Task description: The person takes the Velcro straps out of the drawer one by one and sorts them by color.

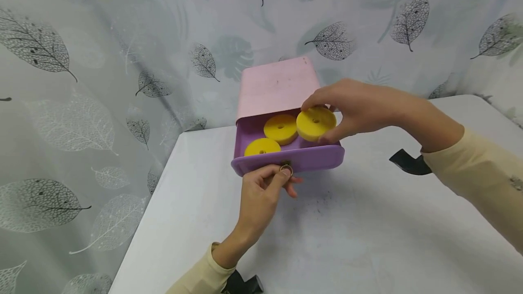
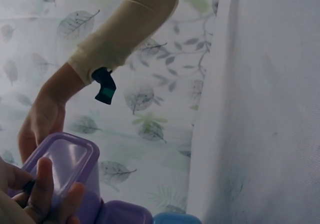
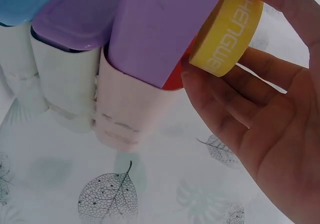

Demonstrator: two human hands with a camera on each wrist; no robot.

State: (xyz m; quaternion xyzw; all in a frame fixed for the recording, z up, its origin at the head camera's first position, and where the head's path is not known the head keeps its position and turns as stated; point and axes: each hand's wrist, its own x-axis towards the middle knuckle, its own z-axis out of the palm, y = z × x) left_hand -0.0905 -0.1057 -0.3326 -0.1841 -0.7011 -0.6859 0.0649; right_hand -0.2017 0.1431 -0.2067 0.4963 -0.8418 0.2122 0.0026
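Observation:
In the head view a purple drawer [image 1: 318, 159] stands pulled out of a pink case [image 1: 278, 86]. My left hand [image 1: 258, 196] pinches the small ring pull [image 1: 287, 164] on the drawer's front. With thumb and fingers, my right hand [image 1: 361, 107] grips a thick yellow disc [image 1: 311, 129] with a small centre hole, held over the drawer's right side. Raised lettering runs round this disc's edge in the right wrist view. Two more yellow discs lie in the drawer, one at the back [image 1: 281, 134] and one at the front left [image 1: 261, 147].
Further drawer units adjoin the pink case: one has a purple front [image 3: 75, 21], another a blue front [image 3: 27, 3]. Something red [image 3: 175, 78] shows inside the open drawer. The case rests on a white table [image 1: 196, 194] before a leaf-patterned curtain [image 1: 102, 103]. Dark straps hang at both wrists.

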